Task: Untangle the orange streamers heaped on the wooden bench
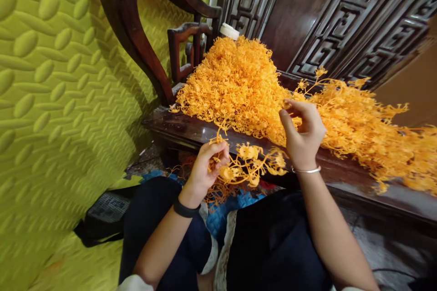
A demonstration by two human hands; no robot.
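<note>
My left hand (207, 163) is closed around a cluster of orange plastic flower sprigs (249, 166), held above my lap. My right hand (302, 134) is raised at the edge of a big heap of the same orange sprigs (239, 82), fingers pinched on a strand of it. The heap lies on a dark wooden bench seat (191, 129) and spreads to the right (368, 122). A black band sits on my left wrist, a silver bangle on my right.
A carved dark wood backrest (341, 18) and a curved armrest (136, 32) frame the bench. A white cap (229, 31) shows behind the heap. A quilted yellow-green surface (51, 100) fills the left. A blue cloth (218, 216) lies between my knees, with loose orange bits on it.
</note>
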